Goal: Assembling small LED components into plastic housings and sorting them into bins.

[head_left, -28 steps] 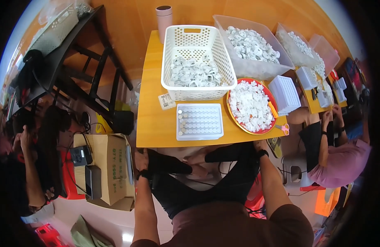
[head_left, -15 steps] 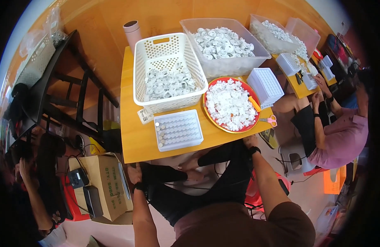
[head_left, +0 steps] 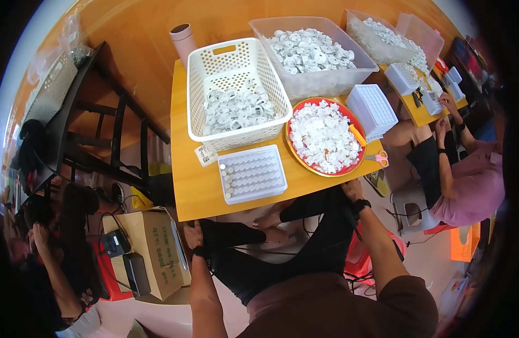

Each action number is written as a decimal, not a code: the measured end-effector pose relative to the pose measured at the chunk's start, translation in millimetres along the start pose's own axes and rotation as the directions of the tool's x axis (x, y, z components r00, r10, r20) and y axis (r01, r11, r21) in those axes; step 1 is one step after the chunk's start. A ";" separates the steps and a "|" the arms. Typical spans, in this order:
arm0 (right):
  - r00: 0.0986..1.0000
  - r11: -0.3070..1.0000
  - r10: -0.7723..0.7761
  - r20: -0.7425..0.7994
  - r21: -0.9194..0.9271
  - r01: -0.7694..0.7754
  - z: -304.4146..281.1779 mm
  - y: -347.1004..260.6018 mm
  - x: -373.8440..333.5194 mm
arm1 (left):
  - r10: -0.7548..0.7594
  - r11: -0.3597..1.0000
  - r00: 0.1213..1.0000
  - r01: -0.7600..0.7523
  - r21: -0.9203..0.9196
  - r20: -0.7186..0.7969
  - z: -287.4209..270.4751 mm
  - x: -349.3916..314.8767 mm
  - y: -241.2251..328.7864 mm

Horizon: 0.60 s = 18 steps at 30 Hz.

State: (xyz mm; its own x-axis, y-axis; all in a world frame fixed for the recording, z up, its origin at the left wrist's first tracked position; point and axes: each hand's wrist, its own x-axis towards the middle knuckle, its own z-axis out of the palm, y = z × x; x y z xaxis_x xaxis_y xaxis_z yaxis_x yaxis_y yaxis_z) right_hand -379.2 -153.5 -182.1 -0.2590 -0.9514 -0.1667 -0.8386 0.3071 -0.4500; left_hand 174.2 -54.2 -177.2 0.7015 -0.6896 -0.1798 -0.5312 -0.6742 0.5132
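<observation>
Both hands are low, below the front edge of the yellow table [head_left: 195, 203]. My left hand [head_left: 193, 235] rests beside my left knee near the table's left front corner, open, with nothing seen in it. Lying on my right knee, under the right front edge, my right hand [head_left: 353, 190] is open too; its fingertips are partly hidden. Nearest on the tabletop are a pale tray [head_left: 253, 194] with rows of slots and a few small round pieces along its left side, and a red round dish [head_left: 291, 147] heaped with small white plastic parts. An orange-handled tool [head_left: 357, 136] lies on that heap.
A white perforated basket [head_left: 193, 96] and a clear tub [head_left: 327, 84] hold white parts. Stacked pale trays [head_left: 372, 112], pink-handled scissors [head_left: 380, 159] and a pink tumbler [head_left: 183, 42] stand around them. A cardboard box [head_left: 152, 253] is at left; a co-worker [head_left: 468, 180] sits at right.
The view has shifted slightly, so the table and its contents appear a little farther right. Both hands stay by my knees, and nothing on the table has visibly been moved.
</observation>
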 end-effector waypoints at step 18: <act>0.459 0.420 -0.716 -0.526 0.201 0.885 -223.6 -262.6 -253.4 | 0.151 0.985 0.988 -0.149 -0.092 0.020 -6.5 -0.7 4.0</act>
